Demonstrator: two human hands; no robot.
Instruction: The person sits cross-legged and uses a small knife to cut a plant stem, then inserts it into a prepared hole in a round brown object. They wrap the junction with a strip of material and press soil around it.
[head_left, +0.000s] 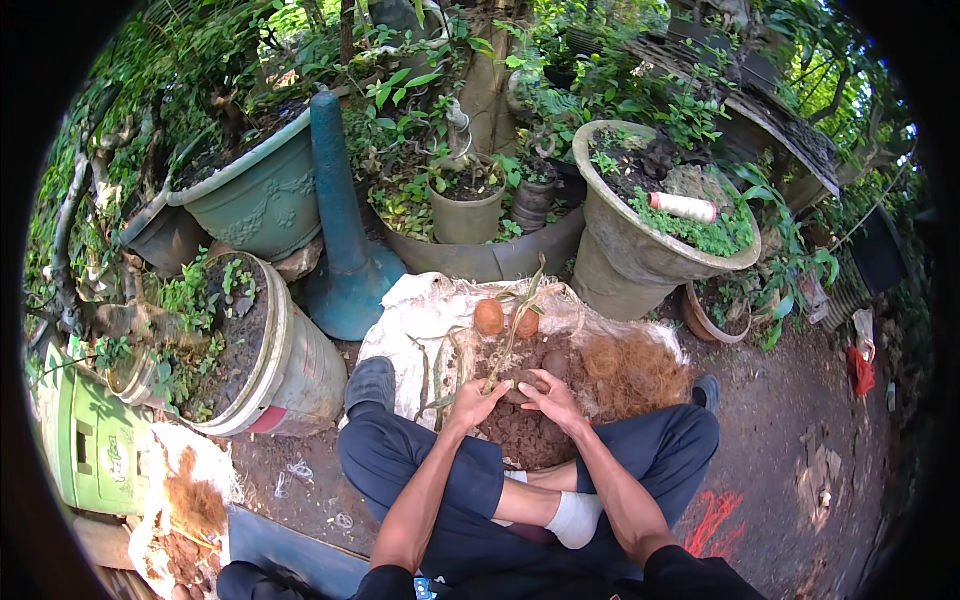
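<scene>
My left hand (477, 403) pinches the lower end of a long green-brown plant cutting (514, 330), which points away from me. My right hand (556, 400) faces it, its thumb and fingertips on a dark lump of soil (517, 379) at the cutting's base. Partly hidden by my hands, a heap of moist brown soil (525, 433) lies on a white woven sack (397, 330). Beyond my hands sit two round fibre-wrapped balls (489, 317), the second (527, 324) partly behind the cutting. More cuttings (424, 375) lie to the left, and loose brown coconut fibre (637, 367) to the right.
A white bucket of soil (304, 367), a blue-green pedestal (349, 277) and a large concrete pot (619, 270) surround the sack. A thread spool (682, 208) rests in that pot. Red string (714, 525) lies at right; a green crate (105, 442) stands at left.
</scene>
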